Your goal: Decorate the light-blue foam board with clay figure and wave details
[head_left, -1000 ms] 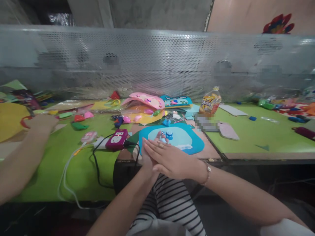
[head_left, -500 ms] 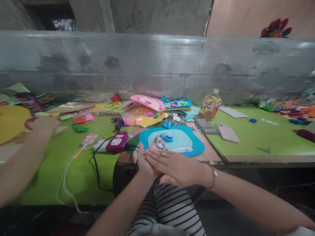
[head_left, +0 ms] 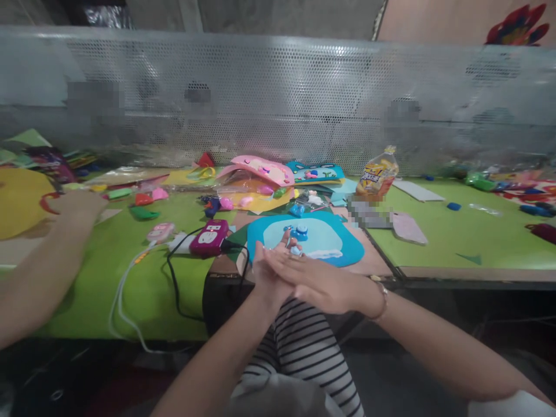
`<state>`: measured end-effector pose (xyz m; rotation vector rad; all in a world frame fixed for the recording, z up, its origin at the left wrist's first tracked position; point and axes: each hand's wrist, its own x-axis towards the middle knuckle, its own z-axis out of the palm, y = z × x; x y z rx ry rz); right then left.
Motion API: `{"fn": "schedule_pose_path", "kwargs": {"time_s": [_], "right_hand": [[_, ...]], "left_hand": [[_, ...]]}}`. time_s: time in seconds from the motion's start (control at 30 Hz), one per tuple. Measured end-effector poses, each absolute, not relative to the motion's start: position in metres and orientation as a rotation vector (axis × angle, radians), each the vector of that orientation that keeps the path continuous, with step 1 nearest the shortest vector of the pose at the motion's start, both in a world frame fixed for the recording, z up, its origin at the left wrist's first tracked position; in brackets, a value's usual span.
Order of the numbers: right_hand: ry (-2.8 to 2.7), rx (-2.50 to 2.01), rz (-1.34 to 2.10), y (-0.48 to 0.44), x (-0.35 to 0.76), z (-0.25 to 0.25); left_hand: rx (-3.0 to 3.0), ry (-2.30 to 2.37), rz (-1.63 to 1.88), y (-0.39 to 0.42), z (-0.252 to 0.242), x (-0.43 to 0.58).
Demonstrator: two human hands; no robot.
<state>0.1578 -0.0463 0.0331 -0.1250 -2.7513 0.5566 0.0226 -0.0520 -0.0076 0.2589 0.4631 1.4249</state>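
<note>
My left hand (head_left: 268, 277) is palm up above my lap, its fingers pointing toward the table. Flat across it lies my right hand (head_left: 324, 282), with the fingers stretched out. Whatever is between the palms is hidden. A light blue bit of clay (head_left: 296, 250) shows by the left fingertips; I cannot tell whether it touches them. Just beyond the hands, a blue rounded foam sheet (head_left: 354, 246) carries a paler blue panel (head_left: 273, 230). On that panel are small blue clay pieces (head_left: 300, 233) and a whitish smear (head_left: 325, 254).
At left, another person's hand (head_left: 82, 205) holds something red. A magenta device (head_left: 211, 237) with cables lies left of the sheet. Behind are pink (head_left: 260, 168) and blue decorated pieces (head_left: 319, 172). A snack bag (head_left: 377, 175) and a pale phone (head_left: 409, 227) are to the right.
The view has tilted down a little, so the scene sits slightly higher. My right hand has slid a little over my left palm; both hands remain together.
</note>
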Motion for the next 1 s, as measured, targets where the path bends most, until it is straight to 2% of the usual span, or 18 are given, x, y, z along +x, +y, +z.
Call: {"fn": "schedule_pose_path", "kwargs": {"time_s": [0.1,0.17,0.37,0.5,0.7,0.9,1.0], "right_hand": [[-2.572,-0.193,0.812,-0.039,0.163,0.042],[-2.500,-0.254,0.820,-0.034,0.164,0.047],[-2.633,-0.337,0.323,-0.023,0.157,0.044],[-2.713,-0.280,0.278,-0.016,0.153,0.037],[-2.569,-0.238,0.492,-0.012,0.151,0.032],[-2.010,-0.607,0.926,-0.008,0.153,0.039],[-1.800,-0.701,1.045,0.002,0.163,0.044]], "left_hand": [[0.155,0.371,1.405,-0.050,-0.003,0.025],[0.115,0.332,1.408,-0.050,0.000,0.026],[0.122,0.246,1.392,-0.055,0.002,0.028],[0.114,0.249,1.333,-0.054,0.001,0.027],[0.099,0.237,1.328,-0.055,0.001,0.026],[0.169,0.220,1.324,-0.052,-0.006,0.026],[0.273,0.362,1.359,-0.055,-0.004,0.024]]}}
